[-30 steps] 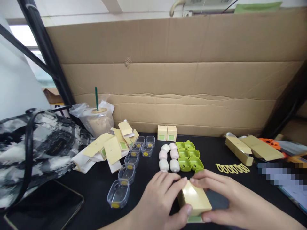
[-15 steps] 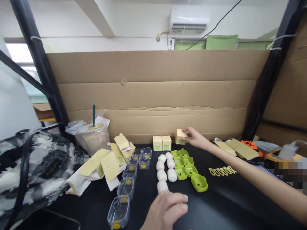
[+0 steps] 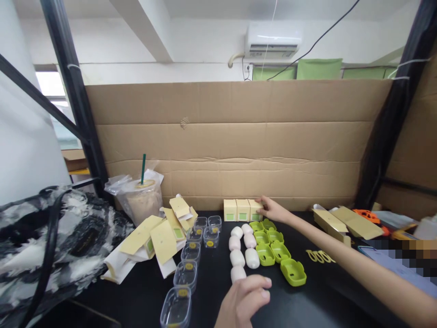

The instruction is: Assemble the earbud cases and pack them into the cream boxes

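Observation:
My right hand (image 3: 271, 209) reaches to the back of the table and grips the side of a small cream box (image 3: 254, 211) with a green label. That box stands flush with two matching boxes (image 3: 236, 210) in a row. In the lower middle, my left hand (image 3: 244, 303) hovers with fingers loosely bent and apart, holding nothing visible. Just beyond it, white rounded cases (image 3: 237, 258) lie in two columns. Green silicone covers (image 3: 293, 272) are lined up to their right. Clear plastic containers (image 3: 185, 274) with yellow stickers form a column on the left.
Flattened cream cartons (image 3: 164, 241) are heaped at left, near a bagged drink cup (image 3: 143, 200) with a green straw. A black-and-white bag (image 3: 78, 241) sits far left. Yellowish rings (image 3: 320, 256), more cartons (image 3: 357, 221) and a phone (image 3: 403, 269) lie right. A cardboard panel (image 3: 221, 141) closes the back.
My right hand has lowered the small cream box and moved it left against the two others. My left hand stays nearly in place. The whole view has shifted slightly.

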